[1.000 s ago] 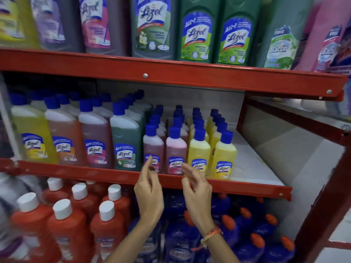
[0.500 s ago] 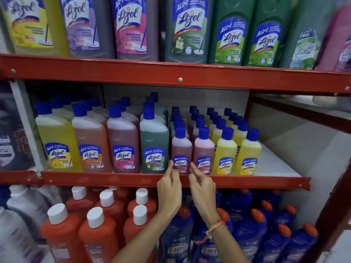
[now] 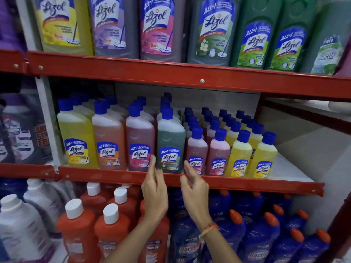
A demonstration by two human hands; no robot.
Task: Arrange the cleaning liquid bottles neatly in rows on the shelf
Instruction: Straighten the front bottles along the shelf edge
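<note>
I see the green bottle [image 3: 171, 143] standing upright at the front edge of the middle shelf [image 3: 247, 182], last of the four tall front bottles. Just to its left stands the pink bottle [image 3: 140, 143], then an orange one [image 3: 108, 141] and a yellow one [image 3: 77, 139]. Just to its right begin the rows of small bottles [image 3: 229, 149], pink then yellow, running back toward the rear wall. The shelf's right end is bare.

My left hand [image 3: 154, 194] is raised in front of the shelf's red lip, fingers loosely apart, its fingertips [image 3: 153, 160] over the seam between the pink and green bottles. My right hand [image 3: 193, 192] is beside it, fingers spread and empty, tips near the green bottle's lower right side. I cannot tell whether either hand touches a bottle.

Below, the forearms cover part of the red bottles [image 3: 76, 230] and blue bottles [image 3: 262, 236]. The big bottles [image 3: 214, 31] on the top shelf are cut off above. The back rows sit in shadow.
</note>
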